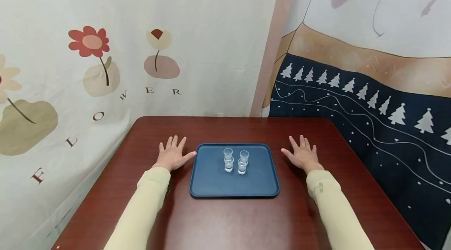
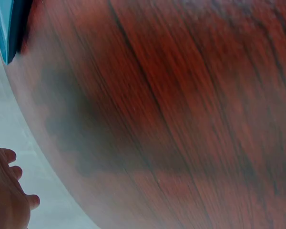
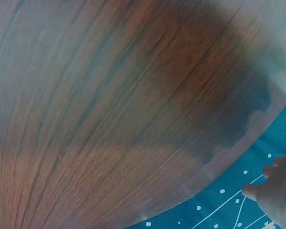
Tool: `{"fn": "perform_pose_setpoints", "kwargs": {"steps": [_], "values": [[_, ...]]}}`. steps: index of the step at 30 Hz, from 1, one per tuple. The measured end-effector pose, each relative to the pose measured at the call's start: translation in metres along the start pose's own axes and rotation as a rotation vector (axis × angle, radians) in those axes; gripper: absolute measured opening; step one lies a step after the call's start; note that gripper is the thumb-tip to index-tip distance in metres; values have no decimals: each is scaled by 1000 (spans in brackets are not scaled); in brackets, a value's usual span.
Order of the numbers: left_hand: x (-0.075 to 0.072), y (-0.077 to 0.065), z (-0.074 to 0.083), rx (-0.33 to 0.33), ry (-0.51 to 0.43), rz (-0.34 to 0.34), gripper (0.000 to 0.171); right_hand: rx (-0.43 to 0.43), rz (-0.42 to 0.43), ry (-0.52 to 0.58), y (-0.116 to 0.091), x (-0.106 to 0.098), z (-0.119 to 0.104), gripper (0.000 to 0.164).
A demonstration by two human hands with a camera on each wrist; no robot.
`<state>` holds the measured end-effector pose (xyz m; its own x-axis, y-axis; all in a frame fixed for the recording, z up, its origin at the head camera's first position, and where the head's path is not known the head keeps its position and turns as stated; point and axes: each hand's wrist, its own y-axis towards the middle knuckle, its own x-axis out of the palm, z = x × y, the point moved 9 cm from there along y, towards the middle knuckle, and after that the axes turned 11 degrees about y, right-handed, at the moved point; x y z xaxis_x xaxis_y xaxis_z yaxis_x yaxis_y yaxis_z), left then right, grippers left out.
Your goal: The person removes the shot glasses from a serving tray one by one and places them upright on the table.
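Observation:
A blue tray (image 1: 218, 185) lies on the dark red wooden table, with several small clear shot glasses (image 1: 242, 165) grouped on its far half. My left hand (image 1: 172, 156) is spread palm down beside the tray, its thumb reaching the left rim in the head view. On the other side, my right hand (image 1: 302, 155) has its fingers fanned out, apart from the tray's right edge. Neither hand holds anything. The left wrist view catches the tray's corner (image 2: 7, 28) and part of the left hand (image 2: 9, 191); in the right wrist view the right hand (image 3: 276, 191) shows at the edge.
The wooden table (image 1: 225, 222) stretches toward me and has rounded far corners. Behind it hangs a pale cloth (image 1: 211, 46) printed with flowers and letters. A dark blue cloth (image 1: 352, 124) with white trees hangs along the right side.

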<state>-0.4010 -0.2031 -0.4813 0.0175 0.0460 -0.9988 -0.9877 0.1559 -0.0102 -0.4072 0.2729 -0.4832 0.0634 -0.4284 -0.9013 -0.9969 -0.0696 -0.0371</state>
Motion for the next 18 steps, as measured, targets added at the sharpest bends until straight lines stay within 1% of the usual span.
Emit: {"fn": "perform_pose_setpoints", "kwargs": {"steps": [5,8,14,18], "values": [[-2,-2,6,8,-6,5,90,-8,3,19,1,1,-5,84],[-1,-3,8,9,7,1,88,-17,5,25,1,2,-6,84],[2,-6,12,10,-10,-9,88,-24,-4,31,3,7,-7,84],[2,-7,13,11,-10,-14,89,-28,-5,28,4,7,-12,85]]}}
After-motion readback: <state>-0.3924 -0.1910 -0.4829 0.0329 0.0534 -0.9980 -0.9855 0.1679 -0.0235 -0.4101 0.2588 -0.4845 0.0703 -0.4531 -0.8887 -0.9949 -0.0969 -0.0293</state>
